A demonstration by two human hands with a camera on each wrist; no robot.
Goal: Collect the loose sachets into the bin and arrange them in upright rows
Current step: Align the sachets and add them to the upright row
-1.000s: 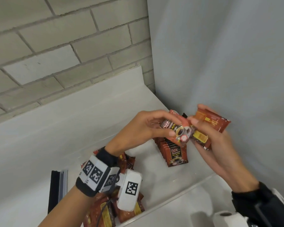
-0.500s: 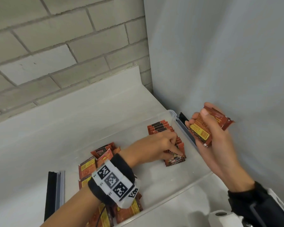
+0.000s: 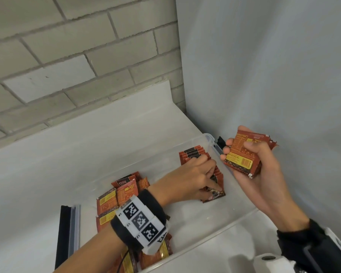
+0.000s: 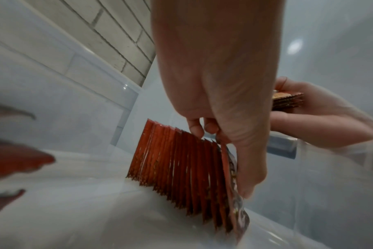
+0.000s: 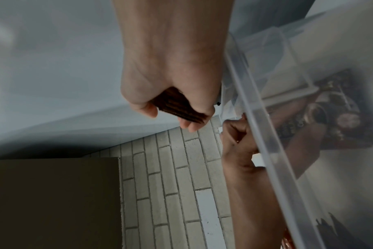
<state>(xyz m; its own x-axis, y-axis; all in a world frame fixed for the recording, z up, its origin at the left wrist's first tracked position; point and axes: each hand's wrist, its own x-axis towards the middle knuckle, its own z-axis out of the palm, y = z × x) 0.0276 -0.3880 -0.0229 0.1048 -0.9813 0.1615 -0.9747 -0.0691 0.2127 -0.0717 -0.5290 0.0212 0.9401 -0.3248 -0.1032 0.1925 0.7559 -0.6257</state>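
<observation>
A clear plastic bin (image 3: 242,215) stands on a white shelf. Along its right wall runs a row of upright red sachets (image 3: 193,153), seen edge-on in the left wrist view (image 4: 172,161). My left hand (image 3: 213,176) is low in the bin at the row's near end and pinches the front sachet (image 4: 234,190) between thumb and fingers, against the row. My right hand (image 3: 238,150) hovers just outside the bin's right rim and grips a stack of sachets (image 3: 242,164), which also shows in the right wrist view (image 5: 177,107). Loose sachets (image 3: 122,194) lie in a heap at the bin's left, partly hidden by my left wrist.
A grey wall (image 3: 264,75) stands close on the right and a brick wall (image 3: 77,56) at the back. A black strip (image 3: 64,233) lies left of the bin. A white roll (image 3: 268,261) sits at the bottom right. A brown box (image 5: 53,202) shows in the right wrist view.
My left hand took one sachet from the right hand's stack and carried it down to the near end of the row. My right hand stayed up beside the bin with its stack.
</observation>
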